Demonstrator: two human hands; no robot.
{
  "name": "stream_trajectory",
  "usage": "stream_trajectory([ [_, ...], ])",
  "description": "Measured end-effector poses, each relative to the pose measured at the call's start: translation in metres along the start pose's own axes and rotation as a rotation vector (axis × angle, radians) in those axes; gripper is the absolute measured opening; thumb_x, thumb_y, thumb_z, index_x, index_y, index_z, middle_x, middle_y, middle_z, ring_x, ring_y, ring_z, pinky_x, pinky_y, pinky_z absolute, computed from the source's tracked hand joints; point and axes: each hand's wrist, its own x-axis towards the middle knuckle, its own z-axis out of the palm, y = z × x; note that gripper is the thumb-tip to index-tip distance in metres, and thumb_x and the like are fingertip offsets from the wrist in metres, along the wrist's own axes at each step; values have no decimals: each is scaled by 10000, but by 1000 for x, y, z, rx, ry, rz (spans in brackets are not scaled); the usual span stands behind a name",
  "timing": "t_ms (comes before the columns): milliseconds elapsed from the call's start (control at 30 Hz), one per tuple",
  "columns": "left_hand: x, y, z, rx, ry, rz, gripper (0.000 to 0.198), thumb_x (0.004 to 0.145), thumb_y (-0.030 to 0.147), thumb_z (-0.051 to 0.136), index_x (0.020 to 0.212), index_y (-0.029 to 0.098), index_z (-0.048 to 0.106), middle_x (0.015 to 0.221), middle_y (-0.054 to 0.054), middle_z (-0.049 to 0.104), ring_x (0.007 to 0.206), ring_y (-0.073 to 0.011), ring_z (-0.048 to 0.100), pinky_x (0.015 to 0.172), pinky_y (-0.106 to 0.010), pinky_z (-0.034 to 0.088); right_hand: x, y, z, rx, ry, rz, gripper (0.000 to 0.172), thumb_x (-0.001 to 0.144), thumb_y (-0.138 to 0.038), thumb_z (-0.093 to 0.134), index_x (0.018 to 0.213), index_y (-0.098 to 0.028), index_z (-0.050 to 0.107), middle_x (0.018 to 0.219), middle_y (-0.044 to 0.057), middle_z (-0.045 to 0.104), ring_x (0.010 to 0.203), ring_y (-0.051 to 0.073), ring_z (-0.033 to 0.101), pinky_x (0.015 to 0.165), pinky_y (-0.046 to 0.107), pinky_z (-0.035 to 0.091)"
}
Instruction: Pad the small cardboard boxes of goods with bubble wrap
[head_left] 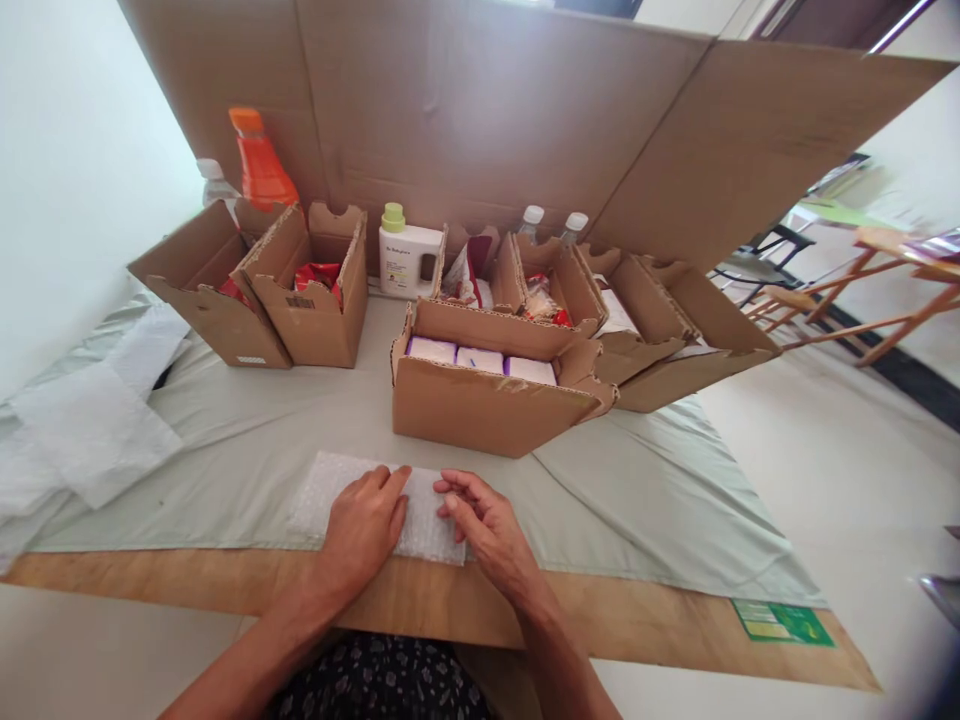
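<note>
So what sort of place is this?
Probably a makeshift indoor work area: a cloth-covered wooden table, open-topped cardboard boxes standing on it, and bubble wrap near its front edge.

Forearms [289,622] angled inward, left grip [366,516] facing down, right grip [484,520] turned sideways, fingers [466,482] half-curled

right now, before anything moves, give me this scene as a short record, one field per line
left hand: palm down on the bubble wrap
right hand: partly curled at the wrap's right end; contact unclear
nearest box: cardboard, beyond the hands, holding three purple-edged packs in a row
white bottle: green cap, farther back
orange bottle: back left, behind boxes
surface: pale green cloth, wood edge bare
</note>
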Motion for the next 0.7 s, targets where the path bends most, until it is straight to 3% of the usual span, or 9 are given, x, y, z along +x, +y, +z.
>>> stream_trajectory([
  [100,3,-2,2,-8,-74,3,312,917,153,493,1177,190,663,968,-80,704,869,-231,691,772,-339,539,1,2,-1,-27,-21,-16,307,834,-407,608,1048,-204,691,1033,87,742,802,196,683,574,268,525],
  [200,2,-16,-4,-39,-23,-8,352,939,202,486,1267,207,613,1025,-66,695,893,-203,688,800,-316,538,-6,2,-17,-157,86,-84,302,887,-415,565,1054,-203,700,973,74,748,842,206,685,692,304,543],
  [333,-7,-50,-21,61,116,-152,374,948,332,491,1258,164,617,1034,-102,667,925,-253,663,825,-368,530,-12,4,-38,-632,290,-136,261,861,-421,592,955,-205,705,818,60,720,735,219,641,699,341,498],
  [467,-16,-75,-28,238,112,-281,421,909,444,519,1123,114,670,977,-160,659,957,-344,623,842,-457,507,-2,11,-26,-994,323,-181,249,818,-462,659,778,-216,642,766,73,681,773,263,624,720,371,455],
  [600,-17,-73,-25,136,105,-317,279,883,406,520,886,173,673,922,-128,661,932,-308,610,846,-421,486,7,14,-2,-967,290,-234,208,817,-381,639,708,-229,548,770,57,663,778,250,615,724,354,436],
  [700,-15,-63,-25,32,94,-329,182,871,331,510,787,208,614,867,-80,660,861,-255,630,790,-356,477,2,10,-3,-882,265,-224,174,839,-344,586,722,-240,512,674,4,635,655,194,604,636,296,424],
])
